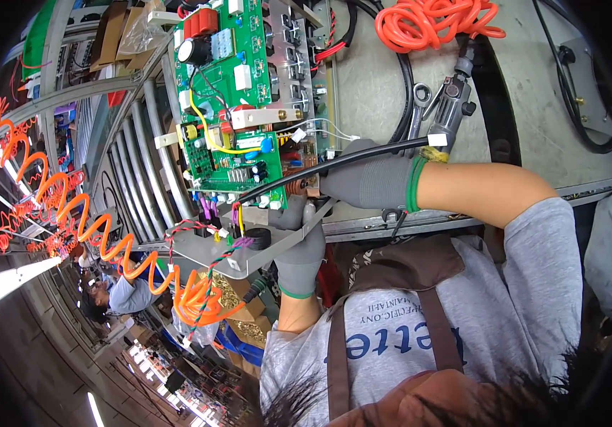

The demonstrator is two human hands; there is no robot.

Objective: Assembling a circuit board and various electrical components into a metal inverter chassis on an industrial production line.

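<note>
A unit with green circuit boards (231,92) stands in front of me, coloured wires and white blocks on it. My left hand (301,257), in a grey glove, comes up from below. It is closed around the rim of a bent grey metal plate (267,254) at the unit's near end, beside a black round part (254,238). From the right, my right hand (377,183), gloved too, reaches against the unit's near right corner by the copper-coloured coils (297,186). Its fingertips are hidden there. A thick black cable (348,158) runs across just above this hand.
On the metal bench (534,85) to the right lie a grey air tool (454,103), a wrench (417,107) and a coiled orange hose (427,25). A second orange coiled hose (92,228) hangs at left, near metal rollers (150,142). A person (128,292) is farther off.
</note>
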